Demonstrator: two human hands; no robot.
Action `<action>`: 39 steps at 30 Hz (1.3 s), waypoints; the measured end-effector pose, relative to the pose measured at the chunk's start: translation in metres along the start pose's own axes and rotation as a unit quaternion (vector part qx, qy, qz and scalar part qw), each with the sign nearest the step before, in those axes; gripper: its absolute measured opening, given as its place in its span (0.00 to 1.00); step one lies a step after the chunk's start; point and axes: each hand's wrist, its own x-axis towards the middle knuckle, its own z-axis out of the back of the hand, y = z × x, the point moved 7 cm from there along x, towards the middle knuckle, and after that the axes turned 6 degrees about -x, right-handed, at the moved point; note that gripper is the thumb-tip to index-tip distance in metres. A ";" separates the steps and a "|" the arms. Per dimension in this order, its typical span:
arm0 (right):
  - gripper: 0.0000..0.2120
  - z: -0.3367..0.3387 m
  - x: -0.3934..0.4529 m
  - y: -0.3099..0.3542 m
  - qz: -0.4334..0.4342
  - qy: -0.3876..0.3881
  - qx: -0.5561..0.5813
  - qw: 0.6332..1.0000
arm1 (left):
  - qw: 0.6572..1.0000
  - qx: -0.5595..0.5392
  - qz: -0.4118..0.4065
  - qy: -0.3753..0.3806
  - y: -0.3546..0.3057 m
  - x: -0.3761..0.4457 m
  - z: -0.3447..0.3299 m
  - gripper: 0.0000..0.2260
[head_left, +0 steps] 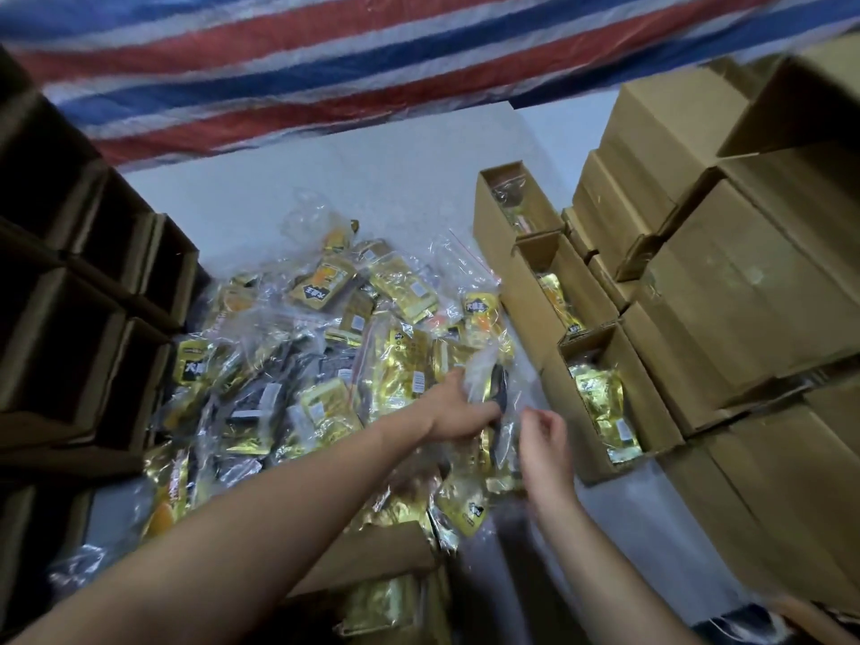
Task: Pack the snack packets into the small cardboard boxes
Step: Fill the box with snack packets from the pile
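Snack packets (325, 365) in clear bags are being shown heaped on the white tabletop (372, 179), just left of a row of three open small cardboard boxes (600, 393), each already holding packets. One bagged packet (491, 388) is being gripped by the left hand (458, 414) at the heap's right edge. The right hand (547, 442) is being held just beside it with fingers loosely curled, nothing grasped. Closed cartons (726, 281) are being seen stacked at right.
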 end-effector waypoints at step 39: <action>0.16 -0.087 -0.180 0.172 0.094 0.519 0.203 0.825 | 0.987 0.141 -0.076 -0.031 0.148 -0.248 0.085 0.31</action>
